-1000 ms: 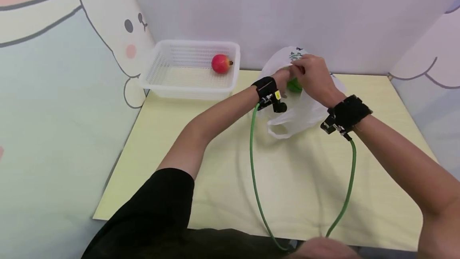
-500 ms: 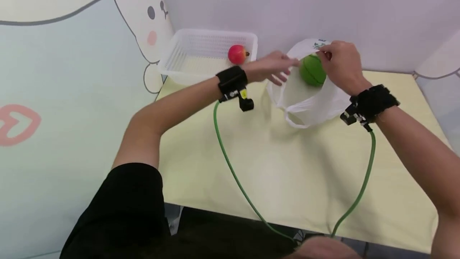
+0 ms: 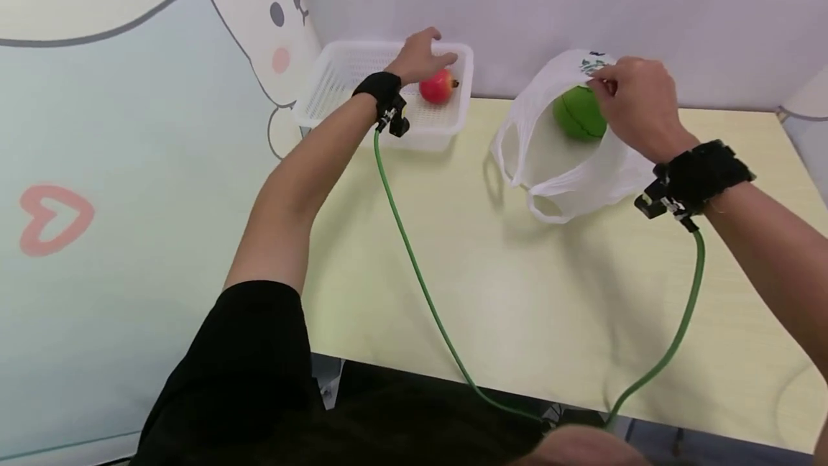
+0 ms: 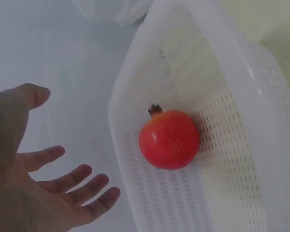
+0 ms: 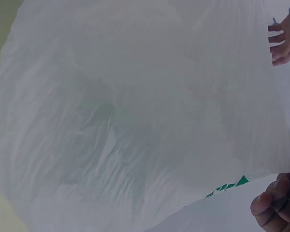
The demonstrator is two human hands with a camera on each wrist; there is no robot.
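Observation:
A red pomegranate [image 3: 437, 85] [image 4: 169, 139] lies in the white perforated basket [image 3: 339, 81] [image 4: 261, 121] at the table's back left. My left hand [image 3: 420, 56] [image 4: 43, 188] hovers just over the fruit with fingers spread, not touching it. A white plastic bag [image 3: 550, 164] [image 5: 135, 116] stands open at the back right with a green ball [image 3: 578, 113] inside. My right hand [image 3: 630, 103] [image 5: 275, 205] pinches the bag's upper rim and holds its mouth open.
The pale yellow table [image 3: 517, 293] stretches toward me. Green cables [image 3: 414, 265] run from both wrist bands across it to the front edge. Walls close in behind and on the left, right next to the basket.
My left hand has left the bag and travelled left to above the pomegranate in the basket. The right hand keeps its pinch on the bag rim, and the ball now shows inside.

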